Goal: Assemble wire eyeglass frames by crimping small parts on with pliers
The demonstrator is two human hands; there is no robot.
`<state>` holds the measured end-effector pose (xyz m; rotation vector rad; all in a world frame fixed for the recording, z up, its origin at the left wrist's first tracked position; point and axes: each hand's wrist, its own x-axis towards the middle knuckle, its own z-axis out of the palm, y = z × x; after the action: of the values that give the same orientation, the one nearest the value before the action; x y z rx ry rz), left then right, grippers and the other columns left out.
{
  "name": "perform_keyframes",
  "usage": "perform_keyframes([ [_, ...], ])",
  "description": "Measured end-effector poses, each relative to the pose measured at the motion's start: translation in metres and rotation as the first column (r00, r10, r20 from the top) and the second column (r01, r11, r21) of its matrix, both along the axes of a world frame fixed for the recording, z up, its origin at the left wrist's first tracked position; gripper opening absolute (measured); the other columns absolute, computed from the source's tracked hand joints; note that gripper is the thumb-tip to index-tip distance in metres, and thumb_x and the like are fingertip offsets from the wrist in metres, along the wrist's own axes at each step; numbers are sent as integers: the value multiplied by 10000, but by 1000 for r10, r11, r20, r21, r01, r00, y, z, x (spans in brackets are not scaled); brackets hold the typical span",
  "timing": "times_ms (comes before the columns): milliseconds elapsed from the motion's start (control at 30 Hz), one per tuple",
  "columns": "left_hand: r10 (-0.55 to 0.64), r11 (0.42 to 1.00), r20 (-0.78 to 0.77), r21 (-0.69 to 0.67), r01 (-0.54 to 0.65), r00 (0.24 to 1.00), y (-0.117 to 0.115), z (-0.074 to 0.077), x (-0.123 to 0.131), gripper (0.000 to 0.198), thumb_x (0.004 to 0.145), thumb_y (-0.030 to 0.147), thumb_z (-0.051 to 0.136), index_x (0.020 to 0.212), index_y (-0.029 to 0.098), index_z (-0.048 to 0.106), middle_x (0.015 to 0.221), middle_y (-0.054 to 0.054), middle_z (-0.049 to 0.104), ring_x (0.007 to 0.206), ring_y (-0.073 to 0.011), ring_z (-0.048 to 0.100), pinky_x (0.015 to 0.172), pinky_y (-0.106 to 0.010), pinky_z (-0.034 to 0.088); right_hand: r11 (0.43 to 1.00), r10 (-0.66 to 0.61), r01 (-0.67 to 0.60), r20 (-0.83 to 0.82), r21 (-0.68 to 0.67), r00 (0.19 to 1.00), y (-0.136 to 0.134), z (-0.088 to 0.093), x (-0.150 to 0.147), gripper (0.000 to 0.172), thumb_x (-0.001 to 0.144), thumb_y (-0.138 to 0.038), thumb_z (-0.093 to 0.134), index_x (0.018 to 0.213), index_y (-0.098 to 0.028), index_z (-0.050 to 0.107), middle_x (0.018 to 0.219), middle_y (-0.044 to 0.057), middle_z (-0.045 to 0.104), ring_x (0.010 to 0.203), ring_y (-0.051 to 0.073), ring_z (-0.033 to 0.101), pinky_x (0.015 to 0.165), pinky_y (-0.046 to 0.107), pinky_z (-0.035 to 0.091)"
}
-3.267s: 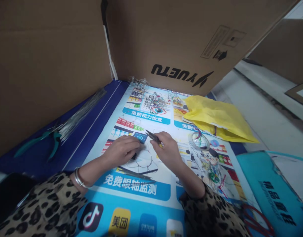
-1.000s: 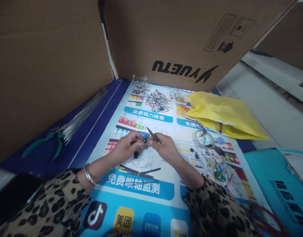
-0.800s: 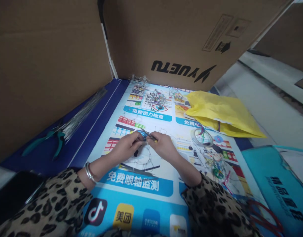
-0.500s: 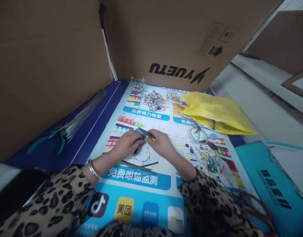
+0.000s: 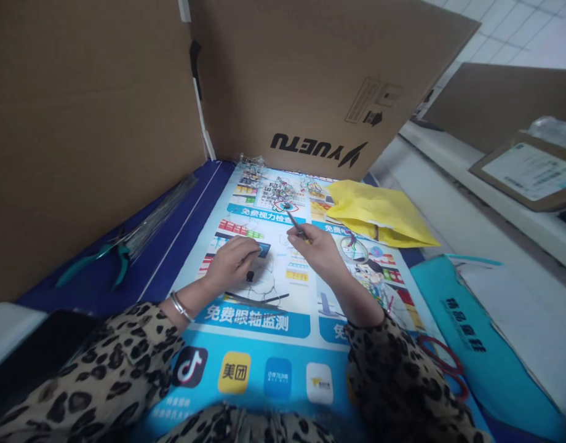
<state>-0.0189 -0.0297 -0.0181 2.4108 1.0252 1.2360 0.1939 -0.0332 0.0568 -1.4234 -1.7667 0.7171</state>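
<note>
My left hand (image 5: 233, 263), a silver bangle on its wrist, is closed over the poster. Its fingertips are pinched beside a small blue-and-dark patch; whether they grip that patch or it is print beneath is unclear. To the right and apart from it, my right hand (image 5: 317, 249) grips a slim dark pointed tool (image 5: 296, 224) between thumb and fingers, tip pointing away and up-left. Its exact kind is too small to tell. Below the left hand, thin twisted wire (image 5: 270, 286) and a dark thin strip (image 5: 276, 298) lie on the printed poster (image 5: 246, 341).
Teal-handled pliers (image 5: 121, 266) and a bundle of thin wires (image 5: 160, 215) lie at left. Tangled wire pieces (image 5: 280, 187) sit at the back. A yellow pouch (image 5: 379, 212), tape roll (image 5: 354, 250), teal bag (image 5: 472, 332) and red cord (image 5: 444, 357) are right. Cardboard walls (image 5: 310, 80) stand behind.
My hands have come apart: the right hand moved right and up with the dark tool, away from the left fingers. The left hand stays pinched near its place. The view has shifted right.
</note>
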Motion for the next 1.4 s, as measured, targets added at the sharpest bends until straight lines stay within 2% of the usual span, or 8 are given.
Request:
perform_keyframes([
  [100, -36, 999, -82, 12, 37, 996, -9, 4, 3, 208, 843, 137, 435, 992, 182, 574, 1022, -83, 626, 981, -184, 556, 875, -355, 454, 999, -41, 42, -114, 2, 993, -4, 7, 10, 170, 750, -337, 561, 818, -189, 611, 742, -10, 606, 715, 139, 549, 675, 262, 411],
  [200, -88, 995, -251, -70, 73, 964, -20, 8, 11, 310, 837, 124, 420, 1120, 159, 543, 1169, -106, 580, 1092, -212, 518, 939, -387, 431, 996, -86, 82, -196, -27, 977, -8, 5, 20, 191, 747, -359, 567, 815, -185, 608, 724, -10, 588, 707, 137, 540, 668, 265, 409],
  [433, -186, 973, -414, -201, 110, 891, -30, 2, 20, 522, 891, 405, 411, 1339, 143, 362, 1380, -138, 405, 1299, -256, 330, 1054, -426, 310, 984, -138, 100, -282, -147, 949, -19, -11, 27, 220, 733, -381, 573, 791, -170, 601, 678, -10, 569, 629, 114, 480, 605, 250, 386],
  [600, -194, 978, -498, -166, 126, 845, -32, -7, 19, 632, 876, 503, 397, 1379, 134, 298, 1425, -153, 330, 1335, -271, 256, 1080, -418, 251, 971, -213, 149, -397, -187, 893, -20, -27, 28, 201, 706, -361, 607, 763, -168, 599, 670, -3, 575, 645, 125, 503, 619, 263, 396],
  [800, -186, 982, -601, -122, 141, 777, -36, -2, 20, 658, 862, 579, 345, 1386, 181, 300, 1461, -155, 244, 1356, -308, 180, 1087, -457, 180, 942, -326, 209, -555, -264, 766, -18, -42, 29, 221, 688, -350, 648, 812, -173, 598, 705, 11, 591, 677, 142, 552, 663, 297, 437],
  [1000, -121, 992, -595, -100, 76, 795, -36, -7, 24, 661, 842, 606, 359, 1388, 237, 298, 1485, -118, 191, 1346, -336, 193, 1066, -478, 195, 929, -338, 341, -716, -146, 611, -15, -56, 27, 179, 750, -340, 610, 816, -187, 547, 725, -8, 568, 679, 118, 548, 733, 319, 452],
  [1200, -17, 996, -587, -79, -37, 810, -33, -19, 27, 702, 809, 638, 388, 1384, 243, 313, 1488, -109, 187, 1343, -342, 199, 1063, -487, 183, 901, -329, 434, -688, -23, 647, -11, -71, 31, 152, 803, -335, 552, 816, -185, 536, 686, -17, 563, 709, 127, 555, 757, 336, 448],
  [1400, -32, 992, -607, -115, -48, 794, -29, -13, 25, 694, 818, 647, 356, 1391, 260, 292, 1490, -92, 190, 1354, -309, 188, 1067, -467, 203, 860, -352, 506, -639, 69, 684, -9, -73, 32, 187, 857, -330, 469, 804, -173, 555, 755, 9, 583, 789, 137, 557, 790, 334, 435],
])
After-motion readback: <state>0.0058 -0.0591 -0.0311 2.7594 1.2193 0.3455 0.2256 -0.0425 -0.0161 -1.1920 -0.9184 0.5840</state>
